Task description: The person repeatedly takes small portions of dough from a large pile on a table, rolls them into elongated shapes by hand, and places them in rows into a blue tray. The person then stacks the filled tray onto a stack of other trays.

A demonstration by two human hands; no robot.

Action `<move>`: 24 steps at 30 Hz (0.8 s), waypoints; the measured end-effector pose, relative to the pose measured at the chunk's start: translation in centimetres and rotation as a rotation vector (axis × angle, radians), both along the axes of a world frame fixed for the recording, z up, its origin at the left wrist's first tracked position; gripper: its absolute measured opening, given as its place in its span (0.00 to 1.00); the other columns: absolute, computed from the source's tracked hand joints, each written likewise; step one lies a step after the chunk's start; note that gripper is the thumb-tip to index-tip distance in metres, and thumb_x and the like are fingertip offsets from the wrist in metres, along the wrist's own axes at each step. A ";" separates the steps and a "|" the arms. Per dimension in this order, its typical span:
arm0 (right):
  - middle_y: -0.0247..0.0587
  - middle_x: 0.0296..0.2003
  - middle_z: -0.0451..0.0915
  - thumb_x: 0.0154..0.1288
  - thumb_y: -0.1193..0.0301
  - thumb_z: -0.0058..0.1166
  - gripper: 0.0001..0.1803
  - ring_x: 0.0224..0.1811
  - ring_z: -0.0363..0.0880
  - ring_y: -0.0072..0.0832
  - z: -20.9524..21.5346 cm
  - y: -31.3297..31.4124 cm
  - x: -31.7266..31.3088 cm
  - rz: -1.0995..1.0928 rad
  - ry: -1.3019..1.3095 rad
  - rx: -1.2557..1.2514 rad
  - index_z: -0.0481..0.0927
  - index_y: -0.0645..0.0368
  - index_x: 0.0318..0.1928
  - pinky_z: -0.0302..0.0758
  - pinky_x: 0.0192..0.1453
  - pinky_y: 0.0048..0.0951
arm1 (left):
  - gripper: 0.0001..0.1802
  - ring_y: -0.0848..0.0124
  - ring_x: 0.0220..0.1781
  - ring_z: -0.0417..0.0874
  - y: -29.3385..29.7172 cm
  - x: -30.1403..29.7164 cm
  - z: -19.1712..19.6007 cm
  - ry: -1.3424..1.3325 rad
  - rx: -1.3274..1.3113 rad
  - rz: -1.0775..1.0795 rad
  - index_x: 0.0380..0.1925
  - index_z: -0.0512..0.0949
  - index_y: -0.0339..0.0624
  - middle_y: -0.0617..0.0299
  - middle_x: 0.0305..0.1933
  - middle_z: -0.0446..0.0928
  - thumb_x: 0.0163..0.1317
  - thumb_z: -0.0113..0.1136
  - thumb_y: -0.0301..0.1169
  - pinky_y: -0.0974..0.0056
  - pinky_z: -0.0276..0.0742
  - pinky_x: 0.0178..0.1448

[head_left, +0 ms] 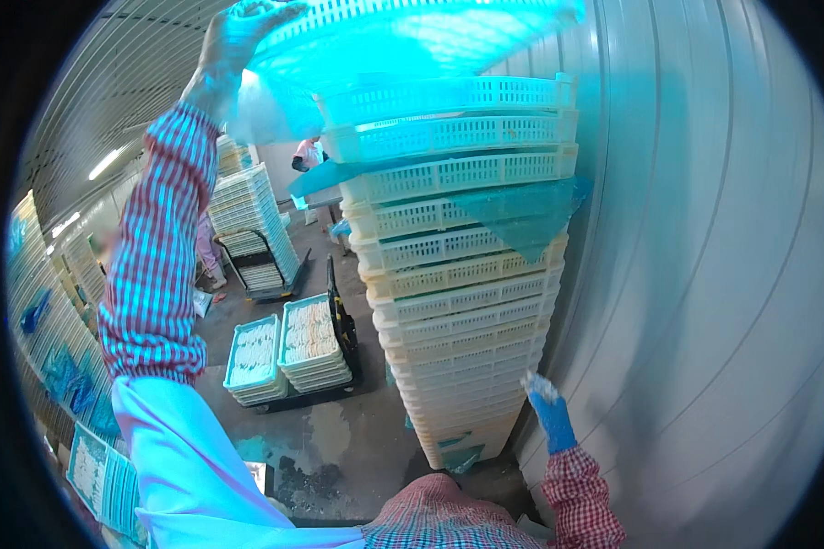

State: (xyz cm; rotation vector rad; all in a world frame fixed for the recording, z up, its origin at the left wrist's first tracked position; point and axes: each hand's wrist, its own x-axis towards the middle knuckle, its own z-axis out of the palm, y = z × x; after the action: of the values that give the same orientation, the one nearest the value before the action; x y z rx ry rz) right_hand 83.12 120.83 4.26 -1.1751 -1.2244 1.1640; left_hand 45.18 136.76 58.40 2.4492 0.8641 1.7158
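My left hand (233,41), raised high at the upper left, has its fingers bent over the edge of the topmost plastic crate (366,11). Strong blue glare washes over this crate, and a thin translucent sheet (279,105) hangs below my hand. Beneath it rises a tall stack of slatted cream-white crates (471,245). Blue-green sheets (522,215) stick out between several of them. Down beside the stack's lower right side is my right hand (547,412), in a blue glove with pale fingertips. Its fingers point up toward the crates, with nothing visible in them.
A pale panelled wall (696,274) stands close on the right. Left of the stack, a dark trolley (343,329) bears shallow trays of pale pieces (254,352). Farther back are another crate stack (256,220) and a person (309,154). More crates (101,476) line the left side.
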 end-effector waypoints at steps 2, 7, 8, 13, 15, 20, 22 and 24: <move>0.46 0.67 0.63 0.70 0.69 0.49 0.29 0.70 0.61 0.35 6.3 0.9 -2.1 0.140 0.382 0.052 0.60 0.58 0.69 0.56 0.73 0.33 | 0.07 0.73 0.45 0.81 -1.5 -1.6 -0.8 -0.033 0.118 0.096 0.30 0.82 0.45 0.63 0.39 0.81 0.54 0.71 0.32 0.66 0.78 0.52; 0.48 0.72 0.49 0.73 0.56 0.44 0.41 0.74 0.49 0.41 28.1 -0.9 -11.6 0.377 0.830 0.359 0.37 0.55 0.74 0.51 0.75 0.52 | 0.10 0.66 0.48 0.80 -13.7 -1.0 -5.0 0.118 0.486 0.201 0.25 0.78 0.41 0.59 0.40 0.79 0.47 0.73 0.24 0.62 0.76 0.54; 0.48 0.72 0.48 0.72 0.53 0.44 0.42 0.74 0.49 0.42 29.8 -1.5 -12.7 0.435 0.917 0.381 0.37 0.54 0.74 0.52 0.75 0.52 | 0.13 0.66 0.49 0.79 -14.5 -0.6 -7.2 0.083 0.502 0.161 0.28 0.77 0.40 0.59 0.39 0.77 0.45 0.74 0.23 0.61 0.77 0.52; 0.51 0.65 0.61 0.71 0.53 0.48 0.35 0.66 0.63 0.46 36.2 -6.9 -17.5 0.365 1.191 0.176 0.53 0.59 0.69 0.64 0.69 0.51 | 0.15 0.63 0.48 0.78 -21.0 0.0 -16.6 0.303 0.653 0.468 0.38 0.76 0.41 0.60 0.42 0.77 0.51 0.69 0.30 0.58 0.73 0.51; 0.51 0.60 0.68 0.69 0.59 0.51 0.31 0.59 0.71 0.44 32.8 -5.8 -18.6 0.314 1.124 0.199 0.60 0.60 0.66 0.71 0.64 0.48 | 0.18 0.61 0.54 0.76 -24.3 0.6 -20.9 0.382 0.523 0.554 0.42 0.77 0.43 0.59 0.51 0.77 0.50 0.68 0.33 0.54 0.68 0.58; 0.49 0.51 0.72 0.68 0.64 0.50 0.19 0.49 0.74 0.37 20.8 -3.2 -12.5 0.730 1.260 0.060 0.69 0.58 0.56 0.79 0.50 0.37 | 0.25 0.60 0.64 0.68 -31.0 -2.7 -25.4 -0.210 0.368 0.614 0.50 0.76 0.43 0.53 0.59 0.70 0.60 0.59 0.49 0.56 0.62 0.67; 0.48 0.52 0.72 0.67 0.63 0.51 0.20 0.48 0.74 0.36 19.2 -7.7 -14.6 0.158 0.896 0.132 0.70 0.57 0.56 0.77 0.50 0.37 | 0.22 0.65 0.59 0.69 -33.3 -4.9 -28.0 -0.966 0.060 0.467 0.55 0.72 0.41 0.56 0.55 0.71 0.67 0.53 0.42 0.60 0.65 0.64; 0.47 0.52 0.71 0.65 0.62 0.53 0.21 0.48 0.74 0.37 18.4 -12.0 -17.3 -0.024 0.609 0.250 0.71 0.57 0.55 0.75 0.52 0.38 | 0.21 0.69 0.57 0.71 -35.7 -10.1 -36.9 -0.961 -0.552 0.411 0.58 0.70 0.40 0.60 0.55 0.72 0.70 0.49 0.39 0.61 0.67 0.62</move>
State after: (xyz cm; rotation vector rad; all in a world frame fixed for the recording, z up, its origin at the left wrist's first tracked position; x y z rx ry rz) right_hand 65.80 108.81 22.65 -0.5794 -0.8487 1.1910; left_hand 35.06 101.06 21.46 0.9494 1.4257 2.0429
